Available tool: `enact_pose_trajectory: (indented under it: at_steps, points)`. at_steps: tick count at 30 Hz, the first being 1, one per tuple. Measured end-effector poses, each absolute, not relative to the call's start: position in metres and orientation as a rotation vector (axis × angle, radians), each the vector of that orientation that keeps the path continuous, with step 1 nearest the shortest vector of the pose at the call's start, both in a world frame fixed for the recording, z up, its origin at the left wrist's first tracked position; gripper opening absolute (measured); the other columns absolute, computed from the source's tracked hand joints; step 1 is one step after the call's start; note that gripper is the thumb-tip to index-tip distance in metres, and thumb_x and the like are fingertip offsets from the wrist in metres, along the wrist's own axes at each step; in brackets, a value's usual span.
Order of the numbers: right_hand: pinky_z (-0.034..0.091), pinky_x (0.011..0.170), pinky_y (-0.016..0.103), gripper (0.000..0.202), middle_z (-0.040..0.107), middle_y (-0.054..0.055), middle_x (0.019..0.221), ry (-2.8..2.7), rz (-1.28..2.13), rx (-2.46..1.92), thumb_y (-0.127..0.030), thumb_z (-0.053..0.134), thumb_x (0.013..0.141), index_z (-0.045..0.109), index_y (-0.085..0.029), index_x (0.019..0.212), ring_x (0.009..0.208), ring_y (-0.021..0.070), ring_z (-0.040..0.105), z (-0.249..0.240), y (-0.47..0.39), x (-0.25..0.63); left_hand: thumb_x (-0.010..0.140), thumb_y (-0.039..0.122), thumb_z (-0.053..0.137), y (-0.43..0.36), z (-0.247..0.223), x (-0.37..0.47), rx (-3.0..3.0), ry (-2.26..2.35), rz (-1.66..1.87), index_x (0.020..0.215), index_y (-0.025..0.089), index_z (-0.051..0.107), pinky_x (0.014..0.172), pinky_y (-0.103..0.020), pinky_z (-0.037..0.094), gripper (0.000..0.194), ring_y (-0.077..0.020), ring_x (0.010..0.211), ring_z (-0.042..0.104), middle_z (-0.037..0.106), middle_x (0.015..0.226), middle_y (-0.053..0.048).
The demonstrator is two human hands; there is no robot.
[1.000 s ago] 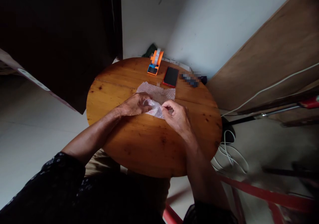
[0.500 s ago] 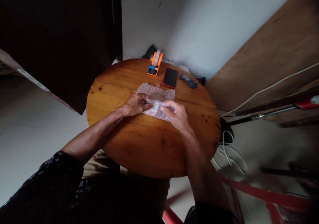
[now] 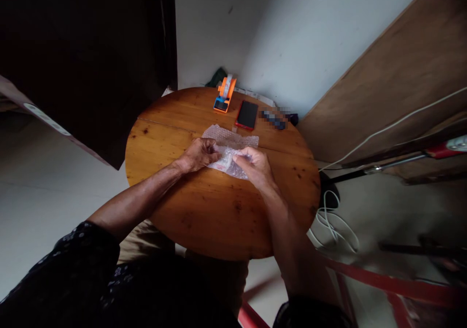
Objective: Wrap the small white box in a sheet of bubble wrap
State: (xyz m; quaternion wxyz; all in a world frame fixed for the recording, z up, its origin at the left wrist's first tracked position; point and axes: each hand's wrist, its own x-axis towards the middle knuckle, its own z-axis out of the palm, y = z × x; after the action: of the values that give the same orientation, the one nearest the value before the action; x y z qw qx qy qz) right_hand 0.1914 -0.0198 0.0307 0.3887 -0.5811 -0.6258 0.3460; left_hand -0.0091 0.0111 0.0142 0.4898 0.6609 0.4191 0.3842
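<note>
A sheet of clear, pinkish bubble wrap (image 3: 233,137) lies on the round wooden table (image 3: 204,211), its near part folded over. Under the folded layer shows something pale with small red marks; I cannot make out its kind. My left hand (image 3: 200,154) is closed on the left side of the bubble wrap, thumb and fingers pinching the fold. On the right side, my right hand (image 3: 256,165) pinches the same fold between thumb and fingers. The far flap of the wrap lies beyond both hands, flat on the wood.
Toward the far edge stand an orange and blue tape dispenser (image 3: 225,94), a red-edged phone (image 3: 247,115) and a dark, pixelated item (image 3: 273,118). A white wall (image 3: 292,36) rises behind. White cable (image 3: 333,226) lies on the floor at right, near a red frame (image 3: 394,279).
The view has shifted slightly. My right hand has moved a little inward along the fold, and the bubble wrap's near edge looks more bunched. Both hands keep their pinch.
</note>
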Motion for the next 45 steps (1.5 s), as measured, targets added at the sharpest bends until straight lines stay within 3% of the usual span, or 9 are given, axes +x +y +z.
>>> enact_pose_trajectory:
  at_steps: [7,12,18,21,23,32,38,45]
  points:
    - [0.033,0.053,0.026,0.027,0.050,-0.005,0.060,-1.574,0.914,-1.523,-0.046,0.066,0.071,0.061,-0.019,0.074,0.056,0.0115,0.042,0.030,-0.018,0.194,0.073,0.019,0.068,0.012,0.019,-0.008,1.565,1.028,0.904,0.067,0.014,0.053,0.050,-0.019,0.029,0.017,-0.0055,0.054,0.039,0.047,0.060,0.005]
    - [0.037,0.059,0.028,0.022,0.056,-0.002,0.062,-1.660,0.729,-1.577,-0.042,0.064,0.072,0.060,-0.020,0.069,0.060,0.0146,0.050,0.024,-0.008,0.209,0.070,0.014,0.068,0.012,0.021,-0.005,1.494,1.036,0.922,0.075,0.014,0.055,0.053,-0.019,0.030,0.014,-0.0062,0.057,0.040,0.048,0.064,0.005]
    - [0.045,0.072,0.034,0.011,0.069,0.003,0.080,-1.735,0.195,-1.501,-0.032,0.058,0.083,0.063,-0.022,0.080,0.075,0.0201,0.062,0.029,-0.014,0.209,0.071,0.014,0.068,0.014,0.017,-0.005,1.511,1.036,0.948,0.079,0.015,0.057,0.055,-0.021,0.030,0.014,-0.0071,0.059,0.040,0.049,0.066,0.004]
    - [0.042,0.085,0.038,0.013,0.073,0.006,0.095,-1.894,-0.210,-1.329,-0.026,0.054,0.091,0.064,-0.022,0.085,0.092,0.0229,0.064,0.039,-0.031,0.192,0.071,0.015,0.068,0.016,0.015,-0.004,1.508,1.035,0.941,0.080,0.015,0.056,0.056,-0.021,0.031,0.015,-0.0078,0.061,0.040,0.049,0.067,0.004]
    - [0.039,0.087,0.038,0.015,0.074,0.006,0.099,-2.023,-0.341,-1.227,-0.023,0.053,0.095,0.066,-0.021,0.087,0.093,0.0218,0.064,0.042,-0.042,0.179,0.071,0.015,0.068,0.016,0.017,-0.004,1.530,1.044,0.935,0.081,0.015,0.057,0.058,-0.021,0.032,0.015,-0.0080,0.062,0.040,0.049,0.068,0.004]
    - [0.036,0.090,0.041,0.030,0.068,0.011,0.125,-2.451,-0.150,-1.367,-0.032,0.050,0.099,0.070,-0.019,0.118,0.107,0.0280,0.056,0.029,-0.038,0.172,0.071,0.017,0.060,0.015,0.034,-0.025,1.627,1.086,0.811,0.089,0.014,0.061,0.057,-0.020,0.034,0.018,-0.0090,0.063,0.046,0.054,0.073,0.003]
    - [0.035,0.090,0.041,0.035,0.065,0.011,0.126,-2.497,-0.173,-1.412,-0.031,0.049,0.100,0.066,-0.021,0.129,0.109,0.0284,0.052,0.035,-0.042,0.168,0.067,0.012,0.056,0.024,0.040,-0.035,1.765,1.517,0.683,0.087,0.015,0.065,0.059,-0.022,0.033,0.022,-0.0117,0.061,0.046,0.055,0.069,0.002]
    - [0.034,0.088,0.044,0.034,0.065,0.013,0.122,-2.522,-0.255,-1.505,-0.033,0.049,0.101,0.065,-0.022,0.129,0.108,0.0303,0.052,0.040,-0.046,0.155,0.070,0.028,0.071,0.026,0.040,-0.048,1.896,1.697,0.518,0.082,0.019,0.067,0.062,-0.025,0.035,0.016,-0.0169,0.068,0.054,0.063,0.075,-0.002]
